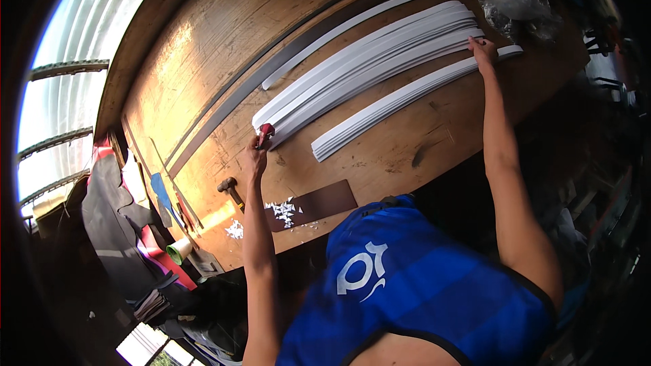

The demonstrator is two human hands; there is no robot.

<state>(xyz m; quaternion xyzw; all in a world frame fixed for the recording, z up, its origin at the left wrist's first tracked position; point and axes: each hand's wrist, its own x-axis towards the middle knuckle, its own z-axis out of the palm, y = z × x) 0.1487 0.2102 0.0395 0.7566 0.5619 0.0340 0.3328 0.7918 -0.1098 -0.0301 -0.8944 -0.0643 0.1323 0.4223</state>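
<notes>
My left hand [255,157] is closed round a small red tool [266,134] whose exact kind I cannot make out. It is at the near left end of a broad bundle of long white strips [366,61]. Far to the right, my right hand [483,53] has its fingers pinched at the other end of that bundle, on its near edge. A narrower stack of white strips [400,105] lies in front, passing close under my right wrist. One single white strip [352,26] curves along the far side of the bundle.
A hammer [231,190] lies left of my left forearm. White triangular offcuts [285,210] are scattered on a dark board [325,205] near me. Clear crumpled plastic [519,3] sits at the far right. A long grey strip [217,125] runs along the wooden table [386,163].
</notes>
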